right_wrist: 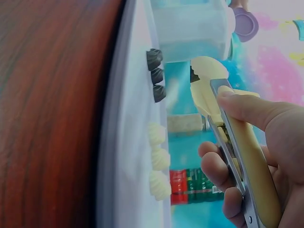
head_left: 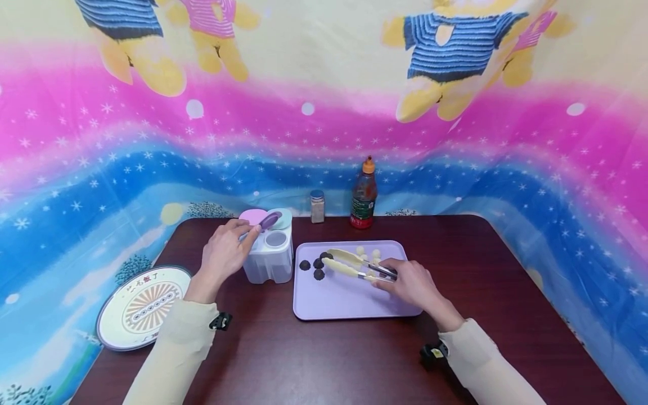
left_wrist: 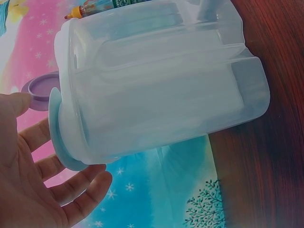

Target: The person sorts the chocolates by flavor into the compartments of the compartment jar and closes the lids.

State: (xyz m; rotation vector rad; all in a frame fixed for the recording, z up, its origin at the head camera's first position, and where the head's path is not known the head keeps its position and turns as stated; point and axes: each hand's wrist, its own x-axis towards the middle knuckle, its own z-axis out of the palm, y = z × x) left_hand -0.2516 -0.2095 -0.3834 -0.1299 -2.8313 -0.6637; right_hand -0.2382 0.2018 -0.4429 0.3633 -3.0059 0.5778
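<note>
- Left hand (head_left: 225, 247) pinched the purple lid (head_left: 271, 220) at the top of the container (head_left: 268, 269), far left.
- Right hand (head_left: 412, 284) gripped the tongs (head_left: 340, 268) over the tray (head_left: 344, 301); the dark piece (head_left: 325, 256) likely needed light, steady pressure.

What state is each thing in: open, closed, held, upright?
Purple lid: off, held by left hand
Container: upright, front opening uncovered
Pink lid: on the container
Teal lid: on the container
Tongs: held in right hand, raised, tips around a dark piece
Tray: flat, bearing pale pieces
Jar: upright, capped
Bottle: upright, capped
Plate: face up
</note>
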